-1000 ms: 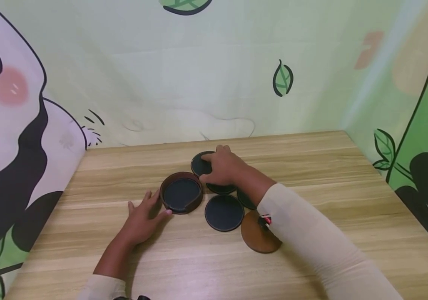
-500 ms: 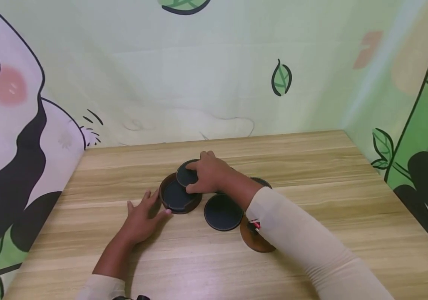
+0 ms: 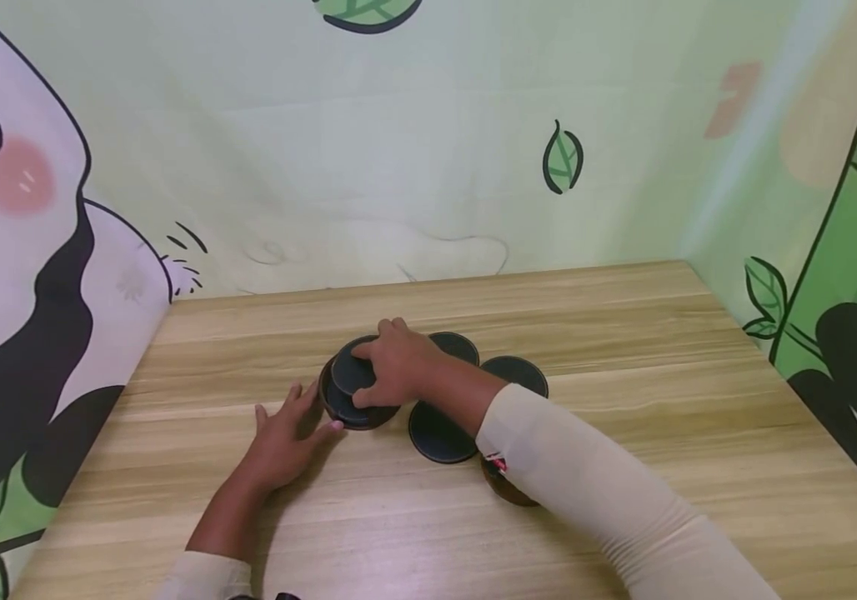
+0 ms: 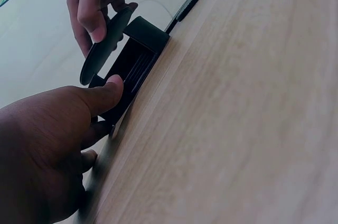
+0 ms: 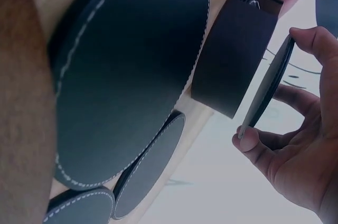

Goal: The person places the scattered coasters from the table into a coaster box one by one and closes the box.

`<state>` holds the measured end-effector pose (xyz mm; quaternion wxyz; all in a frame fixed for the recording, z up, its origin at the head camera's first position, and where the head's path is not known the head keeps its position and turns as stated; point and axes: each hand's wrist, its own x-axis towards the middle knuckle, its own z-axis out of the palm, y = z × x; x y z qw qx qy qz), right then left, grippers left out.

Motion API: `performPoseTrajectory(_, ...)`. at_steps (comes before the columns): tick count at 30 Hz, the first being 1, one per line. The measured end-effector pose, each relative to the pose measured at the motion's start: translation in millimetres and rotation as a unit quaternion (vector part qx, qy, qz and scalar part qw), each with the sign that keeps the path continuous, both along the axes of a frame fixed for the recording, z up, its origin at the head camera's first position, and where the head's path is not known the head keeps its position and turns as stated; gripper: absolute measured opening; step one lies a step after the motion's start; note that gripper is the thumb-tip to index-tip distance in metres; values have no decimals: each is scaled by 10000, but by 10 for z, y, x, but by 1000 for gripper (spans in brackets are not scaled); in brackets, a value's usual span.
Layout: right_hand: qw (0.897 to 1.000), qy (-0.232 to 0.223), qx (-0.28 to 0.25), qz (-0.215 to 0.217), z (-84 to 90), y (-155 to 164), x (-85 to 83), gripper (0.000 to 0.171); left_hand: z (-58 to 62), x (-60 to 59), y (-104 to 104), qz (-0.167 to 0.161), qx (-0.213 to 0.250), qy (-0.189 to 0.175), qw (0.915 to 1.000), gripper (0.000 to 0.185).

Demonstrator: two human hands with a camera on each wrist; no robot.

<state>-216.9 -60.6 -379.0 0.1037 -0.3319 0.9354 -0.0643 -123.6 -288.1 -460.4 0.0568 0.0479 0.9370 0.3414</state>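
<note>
A round dark coaster point(image 3: 349, 369) with pale stitching is held by its edges between the thumb and fingers of my right hand point(image 3: 404, 360). It hangs tilted just above a round brown coaster holder point(image 5: 232, 49), apart from its rim in the right wrist view. Inside the holder, dark coasters are partly visible. My left hand point(image 3: 284, 439) grips the holder's near left side, its thumb point(image 4: 113, 92) on the wall by the front notch and its other fingers around the outside.
Dark coasters lie flat right of the holder: one behind point(image 3: 458, 343), one farther right point(image 3: 518, 372) and one in front point(image 3: 439, 433), partly under my right forearm. A brown coaster point(image 3: 511, 492) shows below my sleeve. A printed cloth wall point(image 3: 458, 150) borders the wooden table point(image 3: 608, 308).
My right hand has carried the dark coaster from the table behind the holder leftward and toward me, over the holder. My left hand has stayed in place.
</note>
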Motion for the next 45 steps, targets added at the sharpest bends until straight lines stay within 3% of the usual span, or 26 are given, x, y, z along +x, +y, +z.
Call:
performPoseTrajectory(9, 9997, 160, 182, 63, -43, -79, 59, 80, 14, 9, 7, -1, 113, 46, 9999, 89)
performPoseTrajectory(11, 9994, 219, 257, 77, -51, -96, 69, 83, -41, -3, -14, -22, 161, 176, 9997, 89)
performPoseTrajectory(16, 9982, 394, 438, 116, -56, -116, 90, 84, -45, 6, -12, -37, 211, 290, 9994, 90)
performPoseTrajectory(20, 9970, 545, 518, 207, -81, -117, 99, 83, 35, 22, 19, -32, 79, 100, 9999, 89)
performPoseTrajectory(27, 9961, 627, 546, 280, -124, -118, 104, 82, 51, 15, 20, -33, -107, 8, 9999, 85)
performPoseTrajectory(45, 9981, 427, 366, 265, -70, -45, 88, 80, 56, 22, 19, -27, -112, -8, 9999, 85)
